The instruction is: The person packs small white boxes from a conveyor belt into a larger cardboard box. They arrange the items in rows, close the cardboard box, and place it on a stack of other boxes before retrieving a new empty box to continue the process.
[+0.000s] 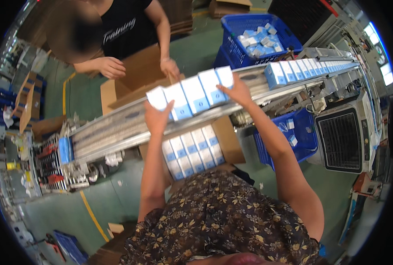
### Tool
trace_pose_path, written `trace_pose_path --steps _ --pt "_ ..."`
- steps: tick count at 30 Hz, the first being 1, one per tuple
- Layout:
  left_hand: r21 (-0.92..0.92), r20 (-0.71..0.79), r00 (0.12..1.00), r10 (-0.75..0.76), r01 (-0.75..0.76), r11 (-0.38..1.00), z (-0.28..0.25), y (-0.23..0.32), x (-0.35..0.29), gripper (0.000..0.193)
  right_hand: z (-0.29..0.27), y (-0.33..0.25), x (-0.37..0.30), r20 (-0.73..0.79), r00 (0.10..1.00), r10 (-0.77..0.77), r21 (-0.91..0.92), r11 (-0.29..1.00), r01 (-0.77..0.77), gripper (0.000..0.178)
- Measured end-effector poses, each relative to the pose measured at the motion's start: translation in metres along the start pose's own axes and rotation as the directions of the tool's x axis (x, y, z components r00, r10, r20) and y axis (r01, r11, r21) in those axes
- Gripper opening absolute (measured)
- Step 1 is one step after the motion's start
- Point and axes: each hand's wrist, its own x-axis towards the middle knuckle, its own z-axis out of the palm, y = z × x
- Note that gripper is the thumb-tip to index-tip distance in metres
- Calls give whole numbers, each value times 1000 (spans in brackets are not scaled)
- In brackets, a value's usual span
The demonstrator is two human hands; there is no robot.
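A row of several small white-and-blue cartons (195, 96) stands side by side over the conveyor (110, 126). My left hand (159, 117) presses on the row's left end, thumb along the front. The right end is held by my right hand (239, 91), its thumb also on the front face. Whether the row is lifted off the belt, I cannot tell. Between my forearms, below the conveyor, an open cardboard box (230, 139) holds rows of the same cartons (196, 152).
More cartons (300, 70) line the conveyor at right. Across it, a co-worker's hands (170, 68) are at another open cardboard box (145, 66). A blue basket (231, 37) of loose cartons stands behind; another blue basket (309, 143) is at right, beside a grey vented machine (341, 139).
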Motion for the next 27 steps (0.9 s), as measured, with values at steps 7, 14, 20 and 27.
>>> trace_pose_path --steps 7,14,20,27 --pt "279 -270 861 431 -358 891 -160 43 -122 103 -45 -115 -145 -252 948 -195 37 977 211 82" --pt "211 356 934 -3 -77 974 -66 -179 -256 73 47 35 -290 663 733 154 -249 968 21 78" --pt "529 720 644 -256 -271 804 -40 -203 -208 52 43 36 -249 701 670 245 -382 922 62 64" --pt "427 798 590 -122 -411 805 -19 -158 -188 36 70 75 -246 899 437 -13 -103 965 241 53"
